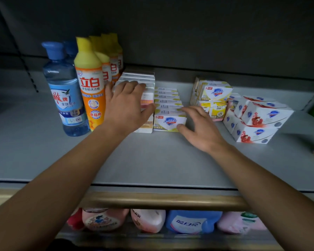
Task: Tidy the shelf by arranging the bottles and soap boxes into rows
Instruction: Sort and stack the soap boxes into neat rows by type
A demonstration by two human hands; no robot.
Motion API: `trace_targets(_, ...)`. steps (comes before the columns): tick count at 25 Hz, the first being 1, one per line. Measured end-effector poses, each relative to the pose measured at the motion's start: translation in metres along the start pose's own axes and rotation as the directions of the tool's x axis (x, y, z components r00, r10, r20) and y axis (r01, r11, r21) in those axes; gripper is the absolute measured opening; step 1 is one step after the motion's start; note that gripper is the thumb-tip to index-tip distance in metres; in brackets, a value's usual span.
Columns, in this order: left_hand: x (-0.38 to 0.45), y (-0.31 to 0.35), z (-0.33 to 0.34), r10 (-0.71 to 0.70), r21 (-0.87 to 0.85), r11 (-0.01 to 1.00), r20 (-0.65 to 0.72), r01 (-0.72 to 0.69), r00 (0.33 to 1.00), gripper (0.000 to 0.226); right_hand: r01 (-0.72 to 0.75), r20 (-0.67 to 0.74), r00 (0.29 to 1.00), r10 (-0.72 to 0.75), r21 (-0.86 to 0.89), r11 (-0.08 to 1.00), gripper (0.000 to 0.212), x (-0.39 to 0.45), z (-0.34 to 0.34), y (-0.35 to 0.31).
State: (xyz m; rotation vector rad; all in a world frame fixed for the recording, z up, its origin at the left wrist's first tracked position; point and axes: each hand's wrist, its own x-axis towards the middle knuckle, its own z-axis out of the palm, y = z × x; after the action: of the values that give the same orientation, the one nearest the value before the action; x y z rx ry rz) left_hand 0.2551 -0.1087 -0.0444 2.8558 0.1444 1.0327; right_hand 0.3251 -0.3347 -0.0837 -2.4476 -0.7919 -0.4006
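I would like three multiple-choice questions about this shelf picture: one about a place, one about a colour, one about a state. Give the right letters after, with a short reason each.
1. Where do the red-and-white pomegranate soap boxes lie on the grey shelf?
A. At the right, in a loose pile
B. Left of the bottles
C. Under the left hand

2. What colour is the cap of the clear bottle with the blue label?
A. Yellow
B. Blue
C. Red

3. What is the right hand doing?
A. Hanging idle off the shelf
B. Lifting a bottle
C. Touching the front yellow-and-white Safeguard soap box with spread fingers

Answers: 1 A, the boxes sit askew at the shelf's right end. 2 B, its cap is blue, beside the yellow-capped orange bottles. 3 C, thumb and fingertips rest on that box while the left hand lies on the neighbouring white boxes.
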Motion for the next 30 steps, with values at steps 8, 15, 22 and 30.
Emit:
trace_targets(8,0.007,0.087,0.009,0.2,-0.302,0.934,-0.006,-0.192,0.98,0.047,-0.12,0.205,0.962,0.179,-0.269,0.956,0.06,-0.065,-0.042,0.056)
trace_targets(15,0.056,0.154,0.08,0.24,-0.153,0.967,0.267,-0.205,0.933,0.053,-0.122,0.135,0.978,0.157,-0.239,0.963,0.061,-0.074,-0.035,0.065)
trace_targets(22,0.091,0.17,0.119,0.15,0.128,0.969,0.374,-0.212,0.915,0.058,-0.13,0.104,0.982,0.155,-0.213,0.968,0.059,-0.072,-0.032,0.072)
trace_targets(30,0.05,0.163,0.062,0.136,-0.341,0.938,0.196,-0.062,0.971,0.044,-0.173,0.104,0.976,0.189,-0.148,0.974,0.056,-0.071,-0.035,0.074)
